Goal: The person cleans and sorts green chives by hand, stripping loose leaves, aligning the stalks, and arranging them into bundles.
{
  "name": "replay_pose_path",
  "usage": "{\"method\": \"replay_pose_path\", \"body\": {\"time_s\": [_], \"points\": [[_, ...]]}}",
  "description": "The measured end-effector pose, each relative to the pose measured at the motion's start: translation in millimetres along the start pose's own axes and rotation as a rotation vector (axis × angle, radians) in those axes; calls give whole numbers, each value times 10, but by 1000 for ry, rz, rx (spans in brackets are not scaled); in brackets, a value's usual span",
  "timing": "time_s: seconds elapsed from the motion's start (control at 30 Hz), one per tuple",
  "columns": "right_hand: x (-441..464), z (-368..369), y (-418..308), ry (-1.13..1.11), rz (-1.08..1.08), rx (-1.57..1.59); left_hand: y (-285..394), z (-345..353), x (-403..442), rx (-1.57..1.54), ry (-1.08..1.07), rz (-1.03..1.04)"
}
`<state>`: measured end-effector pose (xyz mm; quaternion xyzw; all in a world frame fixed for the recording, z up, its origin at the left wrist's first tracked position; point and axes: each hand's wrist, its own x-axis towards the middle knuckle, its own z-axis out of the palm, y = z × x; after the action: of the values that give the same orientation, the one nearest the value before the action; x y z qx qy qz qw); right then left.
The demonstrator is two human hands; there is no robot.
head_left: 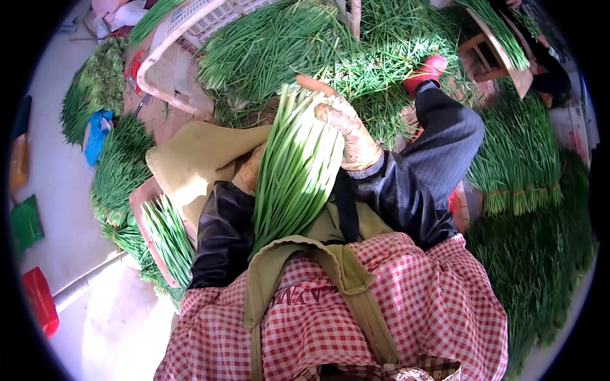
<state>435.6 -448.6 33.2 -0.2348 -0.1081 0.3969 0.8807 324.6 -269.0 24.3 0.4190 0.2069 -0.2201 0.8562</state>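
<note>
A thick bunch of green chives [295,171] lies tilted over my lap, its pale cut ends up and its leaf tips towards my apron. My right hand [352,133], in a stained, pale glove, grips the bunch near the pale ends, with one finger stretched across the top. On the other side, my left hand [250,171] supports the bunch from the left and beneath; its fingers are hidden behind the stalks. A khaki cloth [197,159] covers my knee beside the left hand.
Loose chives [279,47] are heaped ahead beside a white plastic crate [178,79]. Tied bundles [518,155] stand at the right, and more chives [121,165] lie along the left. A small board [152,228] carries another bunch. A wooden stool [486,54] stands at upper right, near another person.
</note>
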Motion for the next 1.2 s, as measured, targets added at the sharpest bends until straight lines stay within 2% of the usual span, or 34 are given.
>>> {"method": "replay_pose_path", "body": {"time_s": [0.07, 0.13, 0.17, 0.23, 0.3, 0.4, 0.43, 0.5, 0.53, 0.6, 0.63, 0.67, 0.7, 0.8, 0.87, 0.93, 0.97, 1.0, 1.07, 1.13, 1.2], "points": [[-29, 4, 0, 25, -28, 3, 70, 61, 36, 33, 74, -22], [-55, -34, 13, 65, -70, 26, 252, 332, 32, -51, 264, 93], [-65, -56, 16, 70, -72, 16, 301, 441, -17, 90, 248, 243], [-48, -78, -48, 49, -22, -53, 414, 652, -122, 117, 168, 231], [-33, -87, -58, 42, -5, -90, 508, 943, -224, 299, 213, 206], [-68, 15, -108, 34, -7, -298, 261, 744, -143, 1256, 255, 432], [-90, 38, -102, 59, -17, -314, 220, 751, -115, 1251, 268, 434], [-120, 8, -18, 174, 3, -268, 166, 731, -54, 1195, 140, 272], [-109, -20, -6, 168, 13, -271, 154, 689, -36, 1188, 150, 274], [-30, -81, 64, 144, 63, -204, 118, 484, -26, 1435, 42, 469], [7, -91, 100, 118, 50, -229, 58, 399, -16, 1287, 96, 488], [39, -9, 130, 153, 67, -186, 265, 516, -114, 1183, -103, 460], [69, 15, 181, 136, 58, -203, 218, 418, -105, 1177, -27, 462], [75, 37, 291, 83, 90, -119, -34, 56, -98, 822, -87, 690], [89, 10, 386, 151, 30, -142, -7, 85, -160, -48, -166, 345], [78, 82, 370, 104, 62, -26, -70, -241, -180, -105, -37, -42], [136, -26, 349, 41, 78, 24, -38, -179, -371, -78, -50, 22], [176, -114, 234, -33, 76, 40, -40, -304, -511, 186, 99, 32], [498, -404, -507, -320, 83, -52, 250, -95, -1065, 577, 116, 342], [527, -211, -1193, 226, -330, -467, 256, -404, -1231, 443, 139, 376], [684, 93, -1677, 195, -673, -870, 333, -606, -1418, 251, 207, 489]]}}
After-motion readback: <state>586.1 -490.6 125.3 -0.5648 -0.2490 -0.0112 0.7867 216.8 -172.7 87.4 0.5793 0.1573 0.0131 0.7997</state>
